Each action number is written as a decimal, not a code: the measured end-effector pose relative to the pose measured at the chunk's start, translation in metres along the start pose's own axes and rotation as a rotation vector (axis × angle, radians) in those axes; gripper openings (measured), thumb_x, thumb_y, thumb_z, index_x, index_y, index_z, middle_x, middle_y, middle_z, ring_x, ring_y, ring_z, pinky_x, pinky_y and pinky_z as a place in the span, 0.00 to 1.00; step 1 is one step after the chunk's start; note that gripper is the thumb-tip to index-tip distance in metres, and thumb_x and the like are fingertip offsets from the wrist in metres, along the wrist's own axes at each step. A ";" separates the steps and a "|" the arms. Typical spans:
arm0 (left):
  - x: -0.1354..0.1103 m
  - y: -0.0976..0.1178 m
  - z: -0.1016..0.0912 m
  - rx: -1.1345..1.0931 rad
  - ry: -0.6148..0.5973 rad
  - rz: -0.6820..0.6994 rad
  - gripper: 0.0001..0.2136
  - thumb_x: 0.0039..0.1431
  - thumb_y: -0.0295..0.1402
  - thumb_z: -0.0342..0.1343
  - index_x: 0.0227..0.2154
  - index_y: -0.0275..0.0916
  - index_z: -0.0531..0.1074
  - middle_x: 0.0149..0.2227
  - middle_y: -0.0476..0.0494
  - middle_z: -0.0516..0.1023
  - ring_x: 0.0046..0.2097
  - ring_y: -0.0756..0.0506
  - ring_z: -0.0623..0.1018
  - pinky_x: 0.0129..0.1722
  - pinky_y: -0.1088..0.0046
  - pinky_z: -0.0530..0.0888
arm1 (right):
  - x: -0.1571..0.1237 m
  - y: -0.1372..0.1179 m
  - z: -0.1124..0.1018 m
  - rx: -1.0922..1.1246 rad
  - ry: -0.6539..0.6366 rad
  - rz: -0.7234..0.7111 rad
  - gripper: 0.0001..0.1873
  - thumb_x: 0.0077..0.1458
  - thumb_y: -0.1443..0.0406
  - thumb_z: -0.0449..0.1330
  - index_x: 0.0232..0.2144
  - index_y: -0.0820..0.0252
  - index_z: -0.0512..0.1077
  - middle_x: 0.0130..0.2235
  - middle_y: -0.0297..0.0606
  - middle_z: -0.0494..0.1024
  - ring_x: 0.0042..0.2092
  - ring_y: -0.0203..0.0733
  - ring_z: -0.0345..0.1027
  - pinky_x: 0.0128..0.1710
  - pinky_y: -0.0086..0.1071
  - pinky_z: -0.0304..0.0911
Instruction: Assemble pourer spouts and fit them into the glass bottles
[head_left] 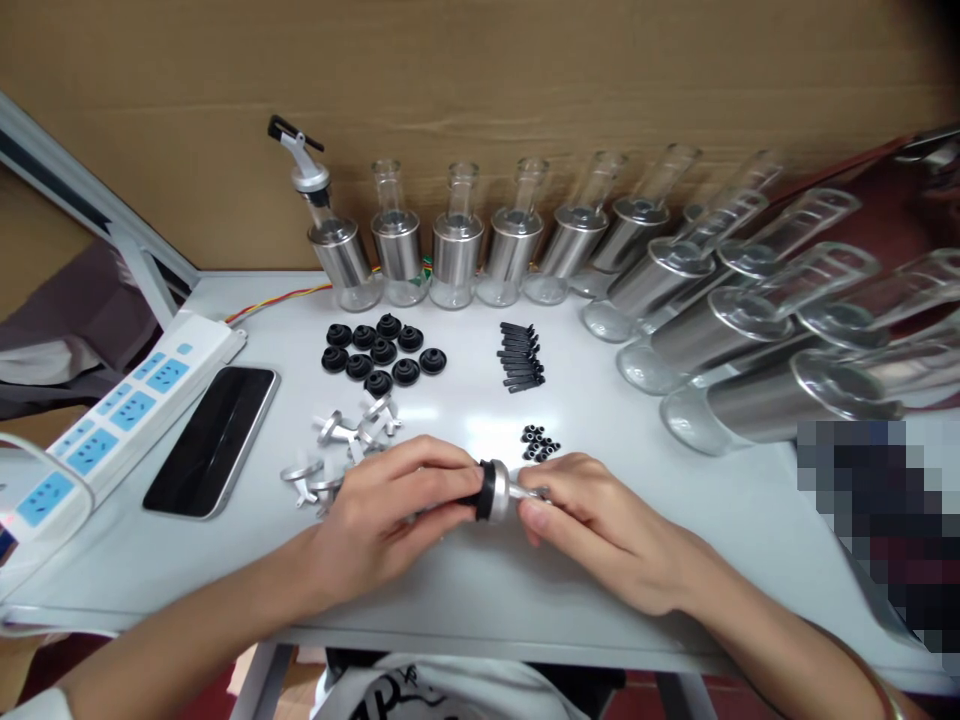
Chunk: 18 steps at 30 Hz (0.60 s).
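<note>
Near the table's front edge I hold a bottle pourer (pixel 496 491) lying sideways, with a black stopper end and a silver cap and spout. My left hand (pixel 420 495) is closed around its black end. The fingers of my right hand (pixel 581 515) pinch the spout tip, which they partly hide. Behind my left hand lie several silver pourer tops (pixel 341 430), some covered by that hand. Just beyond my right hand is a small cluster of black ring-like pieces (pixel 538 442). Farther back are black ribbed stoppers (pixel 382 350) and a stack of thin black levers (pixel 520 357).
Glass bottles with steel sleeves (pixel 457 250) line the back and right side; the leftmost bottle (pixel 337 255) carries a fitted pourer. At left lie a black phone (pixel 212 440) and a white power strip (pixel 112 425) with cables. Cardboard (pixel 480 80) stands behind the table.
</note>
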<state>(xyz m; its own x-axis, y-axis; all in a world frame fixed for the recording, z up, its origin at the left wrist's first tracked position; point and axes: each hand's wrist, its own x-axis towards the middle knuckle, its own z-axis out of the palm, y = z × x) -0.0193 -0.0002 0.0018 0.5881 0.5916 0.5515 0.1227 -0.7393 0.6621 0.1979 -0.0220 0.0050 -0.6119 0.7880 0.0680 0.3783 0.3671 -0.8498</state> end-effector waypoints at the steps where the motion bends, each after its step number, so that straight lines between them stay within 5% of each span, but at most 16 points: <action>1: 0.000 0.000 0.000 0.001 0.000 0.005 0.07 0.61 0.22 0.53 0.41 0.34 0.70 0.37 0.39 0.75 0.38 0.50 0.76 0.36 0.77 0.76 | 0.000 -0.001 0.001 0.023 -0.008 0.014 0.22 0.66 0.57 0.41 0.21 0.58 0.58 0.18 0.26 0.56 0.20 0.30 0.52 0.21 0.26 0.50; 6: -0.001 -0.001 -0.003 -0.025 0.014 -0.045 0.06 0.62 0.26 0.54 0.41 0.36 0.70 0.34 0.42 0.74 0.35 0.50 0.75 0.32 0.77 0.75 | 0.001 -0.004 0.004 -0.125 0.028 0.018 0.20 0.67 0.57 0.40 0.25 0.58 0.56 0.21 0.28 0.62 0.22 0.31 0.56 0.25 0.26 0.53; 10: -0.003 0.000 -0.004 -0.103 0.001 -0.131 0.06 0.61 0.27 0.55 0.41 0.36 0.71 0.32 0.45 0.73 0.32 0.51 0.73 0.31 0.76 0.72 | 0.004 0.000 0.008 -0.352 0.105 -0.114 0.21 0.68 0.57 0.37 0.27 0.58 0.59 0.21 0.30 0.66 0.21 0.33 0.58 0.24 0.27 0.53; 18: 0.002 0.005 -0.002 -0.371 0.011 -0.544 0.03 0.55 0.27 0.61 0.34 0.36 0.74 0.29 0.48 0.72 0.31 0.51 0.72 0.29 0.78 0.69 | 0.006 0.004 0.007 -0.707 0.209 -0.333 0.20 0.68 0.64 0.41 0.25 0.60 0.63 0.22 0.33 0.68 0.23 0.35 0.56 0.26 0.29 0.52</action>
<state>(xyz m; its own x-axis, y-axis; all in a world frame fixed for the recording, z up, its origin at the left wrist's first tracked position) -0.0197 -0.0020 0.0071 0.5113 0.8544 0.0923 0.1152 -0.1746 0.9779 0.1907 -0.0196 -0.0020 -0.6540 0.6324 0.4151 0.5913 0.7696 -0.2410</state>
